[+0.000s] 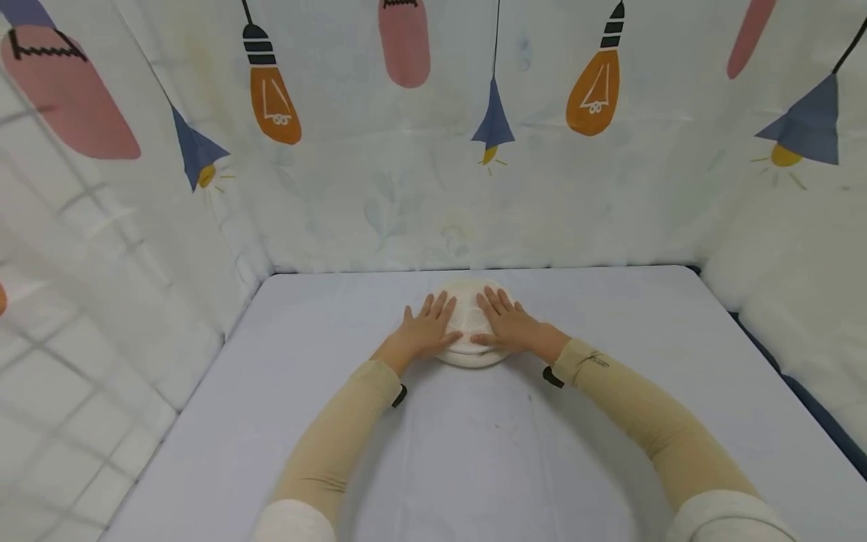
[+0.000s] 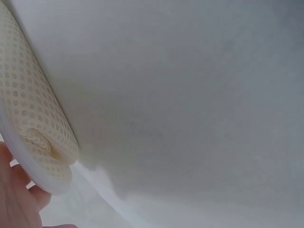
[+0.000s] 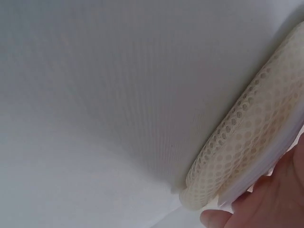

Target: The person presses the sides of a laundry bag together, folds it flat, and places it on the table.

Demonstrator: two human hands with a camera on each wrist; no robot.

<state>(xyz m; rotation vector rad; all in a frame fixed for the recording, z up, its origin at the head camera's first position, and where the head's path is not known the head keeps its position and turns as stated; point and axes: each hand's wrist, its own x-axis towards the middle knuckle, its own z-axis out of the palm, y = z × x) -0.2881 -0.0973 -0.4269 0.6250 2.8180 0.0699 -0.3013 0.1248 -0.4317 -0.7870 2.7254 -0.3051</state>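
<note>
A round, cream-coloured mesh pouch (image 1: pixel 471 316) with a pale rim lies flattened on the white table, toward its far edge. My left hand (image 1: pixel 428 331) rests on the pouch's left side with fingers spread and straight. On the opposite side my right hand (image 1: pixel 511 325) lies the same way, thumb pointing inward. In the left wrist view the holed mesh (image 2: pixel 33 90) bulges beneath the smooth white rim, with the fingers (image 2: pixel 21 180) at that rim. The right wrist view has the mesh side (image 3: pixel 242 128) close up, the right hand (image 3: pixel 270 199) along its edge.
The white-covered table (image 1: pixel 474 467) extends around the pouch on all sides. Behind it hangs a pale curtain (image 1: pixel 433 196) printed with lamps and bulbs; similar cloth closes off the left and right. Dark bands (image 1: pixel 553 376) show at both wrists.
</note>
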